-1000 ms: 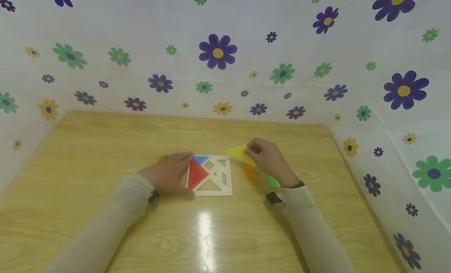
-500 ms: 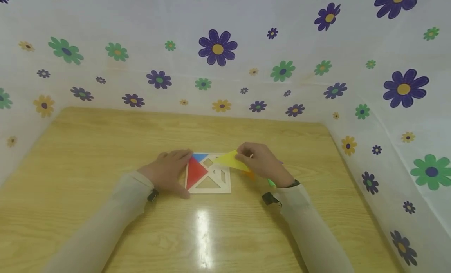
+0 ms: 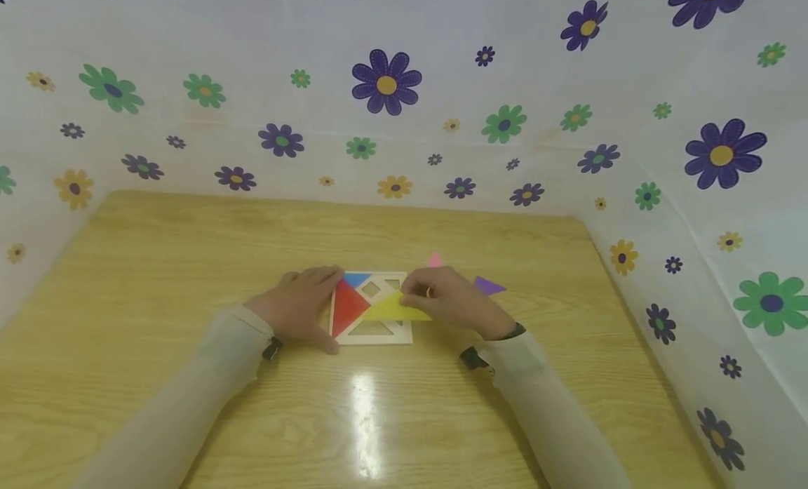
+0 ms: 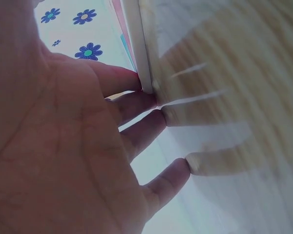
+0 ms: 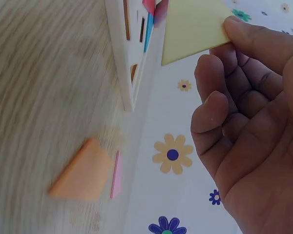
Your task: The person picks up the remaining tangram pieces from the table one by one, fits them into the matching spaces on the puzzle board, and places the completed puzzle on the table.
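Note:
My right hand (image 3: pixel 457 303) pinches a yellow triangle tangram piece (image 3: pixel 391 308) by one edge, thumb on top. It overlaps the right part of the white tangram board (image 3: pixel 379 342) in the head view and is held off the board in the right wrist view (image 5: pixel 193 31). A red triangle (image 3: pixel 347 308) and a blue triangle (image 3: pixel 356 279) lie in the board's left recesses. My left hand (image 3: pixel 297 305) rests on the table with fingers spread, thumb and fingertips along the board's left edge. In the left wrist view, fingertips touch the tabletop beside the board's edge (image 4: pixel 140 53).
A purple triangle (image 3: pixel 488 286) and a pink piece (image 3: pixel 435 260) lie on the wooden table (image 3: pixel 252 419), right of the board. An orange piece (image 5: pixel 85 173) shows in the right wrist view. A flower-print cloth (image 3: pixel 442 89) stands behind and to the sides.
My right hand has carried the yellow triangle leftward and nearer, from beside the board to over it. The pink and purple pieces have come into sight behind it. My left hand stays put.

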`<state>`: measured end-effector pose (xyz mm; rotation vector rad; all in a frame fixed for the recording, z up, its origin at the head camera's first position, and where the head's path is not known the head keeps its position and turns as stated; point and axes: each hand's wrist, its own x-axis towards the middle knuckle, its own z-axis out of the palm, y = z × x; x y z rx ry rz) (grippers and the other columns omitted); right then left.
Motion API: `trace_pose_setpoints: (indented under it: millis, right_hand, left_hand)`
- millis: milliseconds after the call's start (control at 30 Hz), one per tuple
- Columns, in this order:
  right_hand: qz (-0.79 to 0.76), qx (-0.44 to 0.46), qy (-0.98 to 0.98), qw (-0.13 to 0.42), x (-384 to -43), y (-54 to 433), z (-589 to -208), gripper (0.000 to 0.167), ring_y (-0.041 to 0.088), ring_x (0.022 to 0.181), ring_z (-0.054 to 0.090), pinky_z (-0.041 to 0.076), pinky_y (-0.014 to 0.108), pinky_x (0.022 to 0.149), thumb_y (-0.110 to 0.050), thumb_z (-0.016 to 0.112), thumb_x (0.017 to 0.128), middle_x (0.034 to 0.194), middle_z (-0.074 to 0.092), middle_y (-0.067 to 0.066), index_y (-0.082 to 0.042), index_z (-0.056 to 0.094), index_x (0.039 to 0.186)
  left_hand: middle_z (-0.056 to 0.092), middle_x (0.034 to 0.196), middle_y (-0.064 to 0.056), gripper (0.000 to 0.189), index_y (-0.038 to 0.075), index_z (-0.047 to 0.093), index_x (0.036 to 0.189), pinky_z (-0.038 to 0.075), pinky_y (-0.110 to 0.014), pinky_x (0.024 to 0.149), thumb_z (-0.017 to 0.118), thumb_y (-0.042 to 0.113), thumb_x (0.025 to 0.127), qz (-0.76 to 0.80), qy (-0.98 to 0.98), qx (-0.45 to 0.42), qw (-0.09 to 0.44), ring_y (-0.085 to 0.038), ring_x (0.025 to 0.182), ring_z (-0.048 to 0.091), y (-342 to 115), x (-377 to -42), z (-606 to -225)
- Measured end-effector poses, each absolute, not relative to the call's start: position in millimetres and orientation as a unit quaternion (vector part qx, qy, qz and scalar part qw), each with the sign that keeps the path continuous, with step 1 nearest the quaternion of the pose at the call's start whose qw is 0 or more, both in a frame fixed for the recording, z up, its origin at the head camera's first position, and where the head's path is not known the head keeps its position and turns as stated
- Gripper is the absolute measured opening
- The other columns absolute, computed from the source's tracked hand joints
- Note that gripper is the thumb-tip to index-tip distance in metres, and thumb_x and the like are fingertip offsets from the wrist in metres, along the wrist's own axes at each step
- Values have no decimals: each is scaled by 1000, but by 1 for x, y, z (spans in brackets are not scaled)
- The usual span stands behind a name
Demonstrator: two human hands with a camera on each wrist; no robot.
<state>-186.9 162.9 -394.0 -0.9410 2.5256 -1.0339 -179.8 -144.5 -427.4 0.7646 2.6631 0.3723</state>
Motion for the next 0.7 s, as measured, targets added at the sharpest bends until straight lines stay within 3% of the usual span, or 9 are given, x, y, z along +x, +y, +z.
trace_pose_setpoints:
  millis: [400, 700]
  right_hand:
    - [-331, -351, 863, 151, -180, 139, -398, 10, 9, 75, 55, 49, 26, 72, -20, 68, 102, 83, 62, -10, -19, 68, 92]
    - [-319, -344, 868, 160, -177, 127, -408, 12, 8, 76, 53, 47, 25, 73, -18, 68, 102, 81, 57, -8, -18, 64, 90]
  left_hand:
    - [21, 172, -11, 129, 8, 21, 166, 21, -62, 122, 80, 73, 70, 123, 941, 260, 177, -35, 157, 19, -143, -178, -426]
    - [23, 170, -16, 129, 2, 21, 164, 25, -63, 120, 81, 69, 72, 121, 938, 279, 166, -38, 155, 22, -142, -179, -423]
